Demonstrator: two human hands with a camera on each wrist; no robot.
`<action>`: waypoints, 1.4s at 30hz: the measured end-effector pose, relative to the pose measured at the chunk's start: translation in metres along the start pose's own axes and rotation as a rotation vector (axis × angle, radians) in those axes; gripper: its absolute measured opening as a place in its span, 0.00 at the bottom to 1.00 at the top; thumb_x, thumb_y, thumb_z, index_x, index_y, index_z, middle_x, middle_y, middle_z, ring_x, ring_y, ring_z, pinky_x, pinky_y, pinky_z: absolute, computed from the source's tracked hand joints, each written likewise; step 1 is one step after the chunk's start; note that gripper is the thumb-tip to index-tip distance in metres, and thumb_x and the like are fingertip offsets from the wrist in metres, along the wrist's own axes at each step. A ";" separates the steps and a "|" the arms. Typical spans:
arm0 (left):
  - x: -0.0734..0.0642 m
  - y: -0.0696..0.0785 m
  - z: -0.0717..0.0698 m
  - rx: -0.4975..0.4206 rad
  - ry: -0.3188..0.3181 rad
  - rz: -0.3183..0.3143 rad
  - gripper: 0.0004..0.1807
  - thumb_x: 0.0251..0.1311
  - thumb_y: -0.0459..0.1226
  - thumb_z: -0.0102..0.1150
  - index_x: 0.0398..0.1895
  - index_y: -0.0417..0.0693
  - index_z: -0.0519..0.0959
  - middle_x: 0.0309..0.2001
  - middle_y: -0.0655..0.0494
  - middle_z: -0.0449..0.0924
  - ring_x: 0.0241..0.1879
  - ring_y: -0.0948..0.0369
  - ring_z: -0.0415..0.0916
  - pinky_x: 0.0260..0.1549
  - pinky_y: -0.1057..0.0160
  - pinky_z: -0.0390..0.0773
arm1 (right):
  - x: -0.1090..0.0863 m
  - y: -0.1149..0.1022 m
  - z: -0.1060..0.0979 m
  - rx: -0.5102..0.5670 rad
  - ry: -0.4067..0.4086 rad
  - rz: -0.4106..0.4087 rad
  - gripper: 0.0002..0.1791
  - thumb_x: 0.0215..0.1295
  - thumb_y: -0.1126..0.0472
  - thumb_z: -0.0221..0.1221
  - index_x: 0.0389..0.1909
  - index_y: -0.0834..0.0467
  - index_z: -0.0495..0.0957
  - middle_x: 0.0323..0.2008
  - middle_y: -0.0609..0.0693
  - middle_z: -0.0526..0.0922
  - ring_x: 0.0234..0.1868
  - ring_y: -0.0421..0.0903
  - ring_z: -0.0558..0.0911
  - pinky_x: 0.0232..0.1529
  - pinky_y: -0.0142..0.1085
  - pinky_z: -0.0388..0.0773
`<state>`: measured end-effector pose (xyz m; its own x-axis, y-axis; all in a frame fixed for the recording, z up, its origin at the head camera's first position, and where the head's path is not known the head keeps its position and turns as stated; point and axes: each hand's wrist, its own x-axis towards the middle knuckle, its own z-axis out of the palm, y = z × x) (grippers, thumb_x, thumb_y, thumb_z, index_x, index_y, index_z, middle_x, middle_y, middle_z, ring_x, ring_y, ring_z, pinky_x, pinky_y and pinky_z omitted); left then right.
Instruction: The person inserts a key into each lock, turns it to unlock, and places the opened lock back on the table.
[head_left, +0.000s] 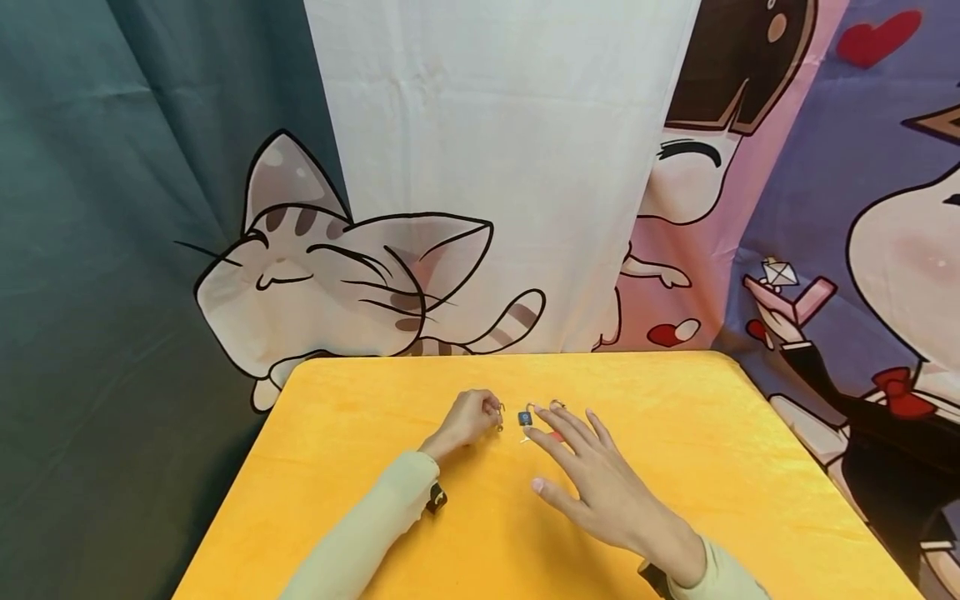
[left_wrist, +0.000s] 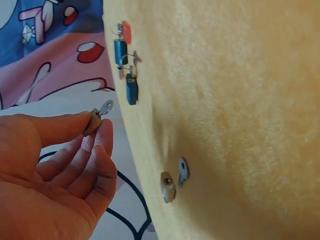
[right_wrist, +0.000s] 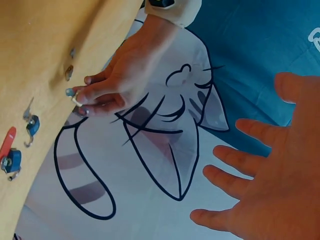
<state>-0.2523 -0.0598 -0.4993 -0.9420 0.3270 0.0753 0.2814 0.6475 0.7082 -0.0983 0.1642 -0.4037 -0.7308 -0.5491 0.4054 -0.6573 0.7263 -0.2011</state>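
Note:
My left hand (head_left: 468, 418) pinches a small brass padlock (left_wrist: 93, 124) between thumb and fingers, with a silver key (left_wrist: 106, 107) sticking out of it. Below that hand in the left wrist view, another brass padlock (left_wrist: 167, 188) lies on the yellow table, a loose key (left_wrist: 183, 171) beside it. My right hand (head_left: 603, 479) is spread over the table, fingers apart and holding nothing. Near its fingertips in the head view lies a blue padlock (head_left: 525, 418). The right wrist view shows a second blue padlock (right_wrist: 12, 161) against a red piece (right_wrist: 8, 141).
A yellow cloth covers the table (head_left: 337, 517). Behind it hangs a curtain (head_left: 495, 125) printed with a cartoon cat and figures. A dark device (head_left: 437, 498) sits at the left wrist, another (head_left: 655, 577) at the right.

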 end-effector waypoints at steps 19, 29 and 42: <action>0.014 -0.022 0.016 0.051 -0.043 -0.013 0.08 0.60 0.30 0.60 0.43 0.39 0.82 0.23 0.60 0.83 0.23 0.67 0.76 0.30 0.67 0.79 | -0.004 0.002 0.007 -0.008 -0.017 0.034 0.31 0.70 0.38 0.51 0.73 0.37 0.60 0.75 0.41 0.58 0.77 0.47 0.57 0.74 0.57 0.45; 0.018 -0.023 0.016 0.139 -0.051 -0.032 0.11 0.61 0.33 0.63 0.46 0.39 0.81 0.26 0.57 0.80 0.23 0.65 0.74 0.29 0.66 0.77 | -0.003 0.003 0.006 -0.006 -0.011 0.031 0.31 0.70 0.38 0.52 0.72 0.39 0.62 0.75 0.40 0.59 0.76 0.47 0.58 0.72 0.57 0.47; 0.008 -0.011 0.005 0.217 -0.042 -0.026 0.16 0.65 0.43 0.60 0.51 0.43 0.81 0.34 0.56 0.82 0.23 0.64 0.74 0.28 0.63 0.76 | 0.002 0.006 -0.003 -0.010 0.009 0.030 0.32 0.70 0.39 0.54 0.72 0.39 0.61 0.74 0.43 0.60 0.75 0.48 0.60 0.72 0.59 0.48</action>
<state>-0.2618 -0.0605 -0.5101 -0.9423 0.3336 0.0266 0.2941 0.7876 0.5415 -0.1029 0.1691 -0.4012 -0.7485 -0.5233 0.4073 -0.6332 0.7464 -0.2048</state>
